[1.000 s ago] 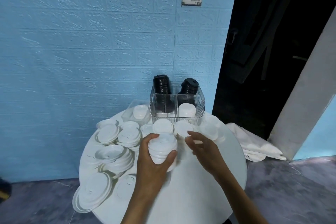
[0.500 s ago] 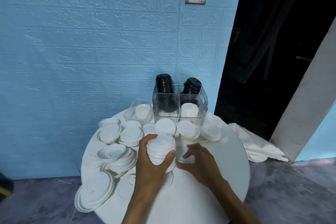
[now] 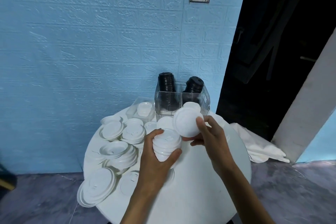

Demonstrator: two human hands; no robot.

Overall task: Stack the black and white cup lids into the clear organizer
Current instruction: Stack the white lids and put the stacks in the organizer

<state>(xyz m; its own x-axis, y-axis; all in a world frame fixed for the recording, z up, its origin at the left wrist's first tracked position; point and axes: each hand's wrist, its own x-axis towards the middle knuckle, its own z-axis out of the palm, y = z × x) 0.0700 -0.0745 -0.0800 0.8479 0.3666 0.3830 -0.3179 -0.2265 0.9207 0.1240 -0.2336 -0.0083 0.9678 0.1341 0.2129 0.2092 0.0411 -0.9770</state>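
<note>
While loose lids (image 3: 112, 129) crowd the table (image 3: 200, 187), the organizer (image 3: 181, 103) stands behind.

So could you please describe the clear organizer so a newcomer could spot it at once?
Start at the round white table against the blue wall. At its far edge stands the clear organizer: ribbed, see-through, the only thing holding black lid stacks.

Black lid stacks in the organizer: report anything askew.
The right black stack leans rightward in the clear organizer, its top tilted; the left black stack stands upright.
</note>
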